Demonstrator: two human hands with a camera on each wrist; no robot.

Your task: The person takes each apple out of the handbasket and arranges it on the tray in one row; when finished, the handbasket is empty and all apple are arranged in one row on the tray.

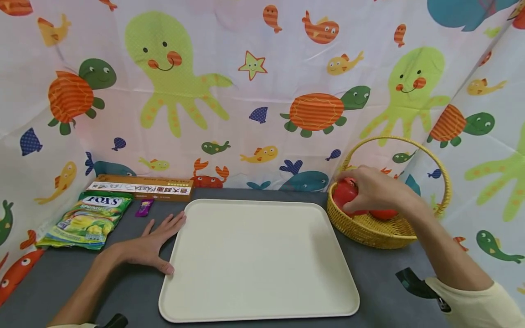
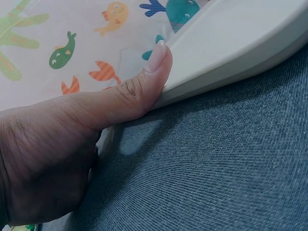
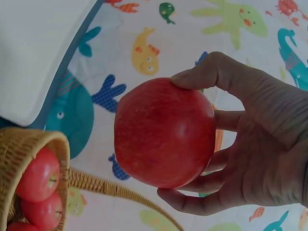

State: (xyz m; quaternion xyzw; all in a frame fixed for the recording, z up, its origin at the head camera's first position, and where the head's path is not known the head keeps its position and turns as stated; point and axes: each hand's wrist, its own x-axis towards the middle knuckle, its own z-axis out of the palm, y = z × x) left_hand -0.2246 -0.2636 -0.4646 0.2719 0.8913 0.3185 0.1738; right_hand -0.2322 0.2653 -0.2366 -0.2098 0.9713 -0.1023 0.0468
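My right hand (image 1: 371, 189) grips a red apple (image 3: 165, 132), thumb on one side and fingers curled round the other. In the head view this hand is over the left part of a yellow wicker basket (image 1: 369, 239). More red apples (image 3: 39, 175) lie inside the basket, partly hidden by the hand and arm in the head view. My left hand (image 1: 147, 246) is spread at the left edge of a cream rectangular tray (image 1: 262, 264), fingers straight. Its thumb (image 2: 153, 72) touches the tray's rim in the left wrist view.
A green candy bag (image 1: 88, 221) lies at the left, with a small purple packet (image 1: 145, 207) beside it. Behind them is a long brown pasta box (image 1: 141, 187). The basket's tall handle (image 1: 445, 182) arches up at the right. A printed sea-animal curtain (image 1: 246, 114) backs the dark table.
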